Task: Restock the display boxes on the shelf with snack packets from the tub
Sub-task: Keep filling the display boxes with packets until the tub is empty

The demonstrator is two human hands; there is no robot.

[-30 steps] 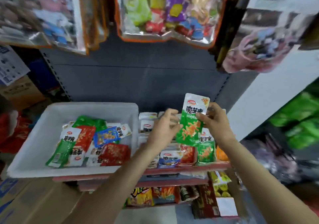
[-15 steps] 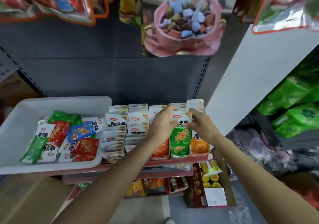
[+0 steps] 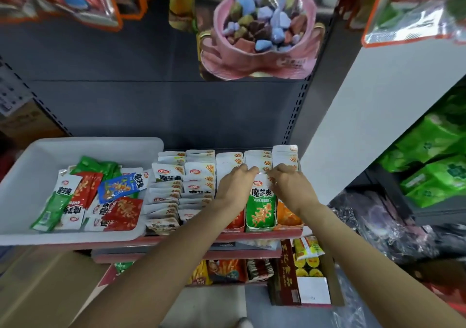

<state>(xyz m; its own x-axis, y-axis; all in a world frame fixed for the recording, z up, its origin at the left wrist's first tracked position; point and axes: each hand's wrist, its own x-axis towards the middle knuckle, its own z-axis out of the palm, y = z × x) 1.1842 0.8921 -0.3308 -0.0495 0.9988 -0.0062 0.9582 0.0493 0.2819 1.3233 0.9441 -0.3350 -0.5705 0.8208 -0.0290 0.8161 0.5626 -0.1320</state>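
The dark shelf back wall [image 3: 126, 105] takes most of the view, and the red shelf edge [image 3: 176, 239] runs under it. On the left part of the shelf stands the white tub [image 3: 30, 176], with loose snack packets [image 3: 118, 211] in red, green, blue and white lying flat inside. Just right of the tub the display boxes [image 3: 287, 223] stand side by side, full of upright packets. A pink candy bag [image 3: 259, 32] hangs above. Both hands meet at the top of a green packet [image 3: 261, 206], which stands upright at the front of a box. The left hand [image 3: 234, 183] and the right hand [image 3: 290, 186] pinch its top edge with curled fingers.
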